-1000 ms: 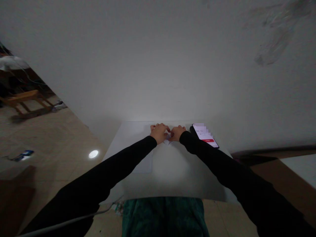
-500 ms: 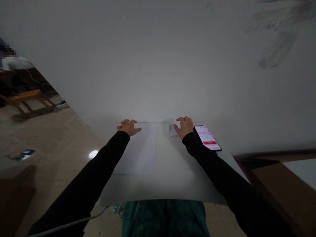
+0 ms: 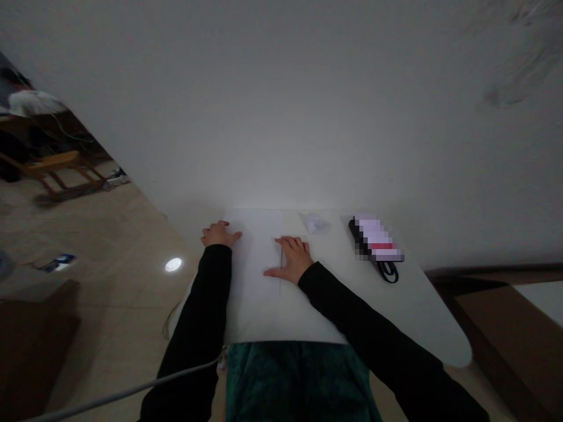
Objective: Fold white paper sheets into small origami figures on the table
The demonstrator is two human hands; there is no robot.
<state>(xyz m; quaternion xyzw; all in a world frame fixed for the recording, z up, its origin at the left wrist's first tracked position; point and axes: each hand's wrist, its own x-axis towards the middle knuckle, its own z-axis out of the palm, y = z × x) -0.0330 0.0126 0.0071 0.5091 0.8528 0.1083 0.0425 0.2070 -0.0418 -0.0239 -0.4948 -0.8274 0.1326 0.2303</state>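
Dim, grey light hangs over the scene, brightest low on the wall point(image 3: 285, 181) and fading toward 12 o'clock. A hard white glare point(image 3: 173, 265) marks the floor point(image 3: 127, 234) at 8 o'clock. Soft, faint shadows fall beside the left hand point(image 3: 221, 235) and right hand point(image 3: 296, 259), and the pale paper point(image 3: 255, 258) nearly melts into the white table point(image 3: 272, 319) at 6 o'clock. Black sleeves point(image 3: 200, 322) swallow most detail. Mosaic blocks cover the bright-screened phone point(image 3: 380, 237), just past 3 o'clock. Wide-angle stretch pulls at the brown shapes point(image 3: 505, 331), both dim, at 4 and 8 o'clock. Blur softens the stool point(image 3: 64, 162) at 9 o'clock, the shadowed clutter point(image 3: 35, 104) at 10 and the wall's smear point(image 3: 499, 97) at 2.
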